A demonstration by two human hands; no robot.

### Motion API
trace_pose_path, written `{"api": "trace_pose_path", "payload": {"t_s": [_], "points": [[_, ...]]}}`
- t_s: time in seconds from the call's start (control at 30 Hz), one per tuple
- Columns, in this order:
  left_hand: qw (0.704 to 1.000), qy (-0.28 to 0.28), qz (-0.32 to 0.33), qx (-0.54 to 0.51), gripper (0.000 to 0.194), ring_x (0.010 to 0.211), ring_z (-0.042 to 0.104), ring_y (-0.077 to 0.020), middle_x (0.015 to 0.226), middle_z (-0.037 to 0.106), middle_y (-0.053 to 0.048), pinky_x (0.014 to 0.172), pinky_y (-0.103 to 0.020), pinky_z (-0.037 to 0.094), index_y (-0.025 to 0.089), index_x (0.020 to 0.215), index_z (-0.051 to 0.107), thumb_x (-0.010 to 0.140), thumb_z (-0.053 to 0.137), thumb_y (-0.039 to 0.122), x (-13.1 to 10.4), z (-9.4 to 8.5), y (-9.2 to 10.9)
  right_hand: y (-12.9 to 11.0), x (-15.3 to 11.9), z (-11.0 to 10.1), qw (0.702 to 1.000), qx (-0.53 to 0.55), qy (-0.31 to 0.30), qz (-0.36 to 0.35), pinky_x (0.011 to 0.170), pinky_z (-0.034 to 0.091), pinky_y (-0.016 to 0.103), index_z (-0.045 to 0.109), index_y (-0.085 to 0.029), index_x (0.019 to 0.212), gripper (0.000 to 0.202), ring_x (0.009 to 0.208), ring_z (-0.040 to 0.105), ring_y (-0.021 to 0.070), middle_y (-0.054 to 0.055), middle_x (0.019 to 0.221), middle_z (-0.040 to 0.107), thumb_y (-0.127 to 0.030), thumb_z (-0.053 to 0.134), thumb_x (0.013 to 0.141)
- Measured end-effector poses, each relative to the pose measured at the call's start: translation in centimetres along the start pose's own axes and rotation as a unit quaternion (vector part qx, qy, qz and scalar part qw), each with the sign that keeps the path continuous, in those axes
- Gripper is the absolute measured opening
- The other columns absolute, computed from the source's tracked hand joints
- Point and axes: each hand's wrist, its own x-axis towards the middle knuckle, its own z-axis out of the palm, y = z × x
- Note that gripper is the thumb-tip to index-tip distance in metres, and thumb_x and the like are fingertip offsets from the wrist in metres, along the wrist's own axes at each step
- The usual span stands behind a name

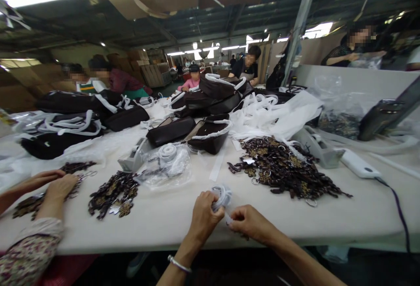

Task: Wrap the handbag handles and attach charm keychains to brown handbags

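Near the table's front edge my left hand (205, 213), a silvery bangle on its wrist, is closed round a coiled white strap (223, 195). Just to the right, my right hand (251, 224) pinches a small pale end beside the coil; whether it belongs to the strap I cannot make out. A bit of something dark shows under the right fingers. Behind my right hand lies a large heap of dark brown charms with metal rings and gold flower-like pieces (282, 167). A smaller pile of the same charms (114, 194) lies to the left.
A co-worker's hands (61, 185) handle charms at the left. A clear plastic bag with a white coil (169, 163), tape dispensers (134, 154) and dark brown bags with white-wrapped handles (210, 132) stand behind. At right lies a white device (359, 163) with a cable. Several people work farther back.
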Motion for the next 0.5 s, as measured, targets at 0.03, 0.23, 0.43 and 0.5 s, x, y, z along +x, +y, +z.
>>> {"api": "trace_pose_path", "payload": {"t_s": [0.03,0.23,0.43,0.5], "points": [[0.999,-0.002,0.024,0.035,0.007,0.083,0.052,-0.0214,0.08,0.06,-0.003,0.077,-0.034,0.038,0.019,0.076,0.056,0.071,0.058,0.014,-0.2,0.6,-0.1,0.1,-0.1,0.0,0.998,-0.042,0.028,-0.03,0.047,0.035,0.023,0.049,-0.018,0.058,0.014,0.048,0.043,0.0098,-0.005,0.052,0.047,-0.023,0.057,0.068],[0.987,-0.005,0.097,0.13,0.009,0.087,0.055,-0.0249,0.087,0.064,-0.005,0.079,-0.038,0.039,0.019,0.084,0.059,0.076,0.059,0.015,-1.5,3.4,-0.5,0.1,1.0,0.5,0.963,-0.08,0.159,-0.202,0.069,0.046,0.029,0.043,-0.02,0.057,0.018,0.074,0.059,0.017,0.004,0.079,0.066,-0.018,0.055,0.071],[0.992,-0.04,0.101,0.063,0.024,0.094,0.056,-0.026,0.1,0.067,-0.007,0.083,-0.039,0.042,0.018,0.101,0.06,0.077,0.059,0.013,-1.8,2.8,-1.4,0.6,3.8,0.7,0.98,0.19,0.047,-0.028,0.061,0.053,0.028,0.05,-0.02,0.069,0.026,0.06,0.066,0.0169,0.001,0.064,0.07,-0.038,0.069,0.073],[0.994,-0.074,0.082,0.014,0.03,0.096,0.057,-0.0257,0.102,0.066,-0.008,0.085,-0.038,0.043,0.019,0.106,0.058,0.077,0.057,0.012,-1.6,1.8,-1.5,0.8,4.3,0.2,0.979,0.2,0.01,-0.031,0.065,0.053,0.027,0.055,-0.017,0.072,0.032,0.066,0.068,0.0167,0.002,0.068,0.072,-0.039,0.078,0.066]]}}
